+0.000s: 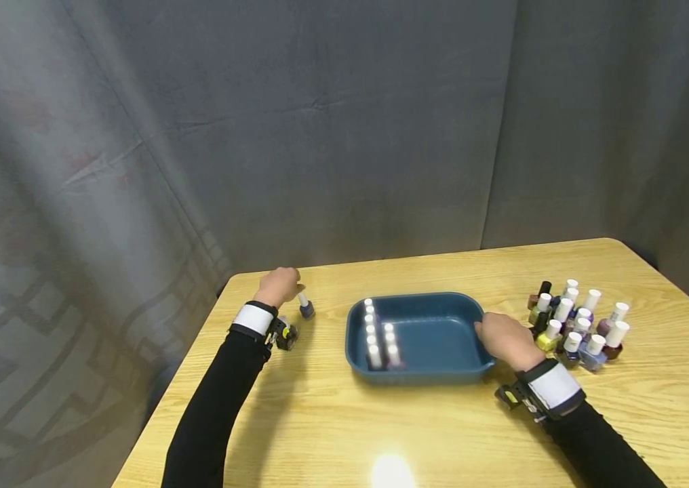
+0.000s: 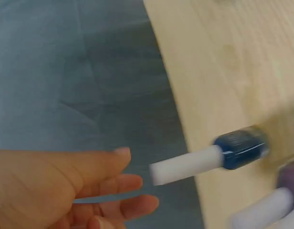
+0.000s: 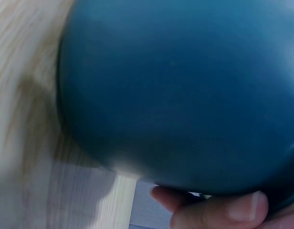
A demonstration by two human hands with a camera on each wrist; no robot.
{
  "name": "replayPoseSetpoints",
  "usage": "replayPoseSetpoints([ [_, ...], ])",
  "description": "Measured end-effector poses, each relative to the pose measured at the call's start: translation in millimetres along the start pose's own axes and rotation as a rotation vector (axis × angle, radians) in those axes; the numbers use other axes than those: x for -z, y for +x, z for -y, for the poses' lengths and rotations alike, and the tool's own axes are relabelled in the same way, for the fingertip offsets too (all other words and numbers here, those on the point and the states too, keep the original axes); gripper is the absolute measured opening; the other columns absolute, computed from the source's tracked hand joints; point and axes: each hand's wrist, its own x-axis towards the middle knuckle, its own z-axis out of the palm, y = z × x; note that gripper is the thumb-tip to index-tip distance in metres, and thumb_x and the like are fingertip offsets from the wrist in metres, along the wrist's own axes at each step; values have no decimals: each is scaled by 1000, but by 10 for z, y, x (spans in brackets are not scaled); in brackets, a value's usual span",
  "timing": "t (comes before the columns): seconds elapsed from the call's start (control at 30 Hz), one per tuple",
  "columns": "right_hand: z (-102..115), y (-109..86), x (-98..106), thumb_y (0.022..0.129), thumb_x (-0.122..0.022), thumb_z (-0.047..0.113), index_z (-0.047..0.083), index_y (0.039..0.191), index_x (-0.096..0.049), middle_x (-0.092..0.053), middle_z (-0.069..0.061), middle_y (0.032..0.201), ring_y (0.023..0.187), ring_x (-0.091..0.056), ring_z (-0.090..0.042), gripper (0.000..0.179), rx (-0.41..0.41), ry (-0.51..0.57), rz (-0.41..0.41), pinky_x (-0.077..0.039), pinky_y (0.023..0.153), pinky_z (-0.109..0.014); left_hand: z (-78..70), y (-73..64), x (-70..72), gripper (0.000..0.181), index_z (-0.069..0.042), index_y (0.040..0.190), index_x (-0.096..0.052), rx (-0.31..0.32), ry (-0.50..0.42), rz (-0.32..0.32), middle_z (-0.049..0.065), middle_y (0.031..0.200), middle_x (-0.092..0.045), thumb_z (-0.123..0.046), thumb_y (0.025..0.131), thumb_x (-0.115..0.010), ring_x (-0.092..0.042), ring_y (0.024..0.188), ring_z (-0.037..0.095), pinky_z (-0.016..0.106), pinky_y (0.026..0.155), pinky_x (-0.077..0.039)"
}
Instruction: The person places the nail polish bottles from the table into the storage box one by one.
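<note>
My left hand (image 1: 279,287) is just beside a dark blue nail polish bottle (image 1: 307,310) standing on the table. In the left wrist view, its white cap (image 2: 185,167) lies a short gap away from my thumb and loosely extended fingers (image 2: 137,204). My right hand (image 1: 508,341) grips the right rim of a dark teal tray (image 1: 436,342). The right wrist view shows fingertips (image 3: 242,208) at the edge of the tray wall (image 3: 175,105). Inside the tray, white-capped bottles (image 1: 375,356) stand in two rows on the left side.
A cluster of nail polish bottles (image 1: 582,332), mostly white-capped and one black-capped, stands right of the tray, close to my right hand. Partly hidden by my left wrist is another bottle (image 1: 286,335). A grey curtain (image 1: 350,135) hangs behind the wooden table (image 1: 332,420).
</note>
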Motion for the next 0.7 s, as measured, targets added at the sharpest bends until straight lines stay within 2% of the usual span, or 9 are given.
replayPoseSetpoints([
  [0.1,-10,7,-12,95,-40,18,1,74,-57,-59,-19,78,66,-56,-27,32,0,-13,-6,-44,52,-41,25,35,-135,29,-5,114,-62,-12,-6,49,11,112,-65,-23,91,-57,-62,99,27,43,80,-50],
  [0.23,-13,10,-15,95,-40,18,0,75,-57,-59,-19,77,66,-56,-27,32,-8,-16,-6,-44,52,-41,12,55,-214,23,-7,109,-65,-29,-11,40,10,110,-66,-17,90,-57,-63,97,26,42,78,-52],
  [0.7,-24,22,-26,95,-38,19,1,75,-56,-56,-15,74,64,-53,-25,32,-22,-6,9,-42,50,-37,-39,16,-135,19,-11,103,-69,-76,-29,-22,6,107,-68,-15,90,-56,-64,96,24,40,77,-52],
])
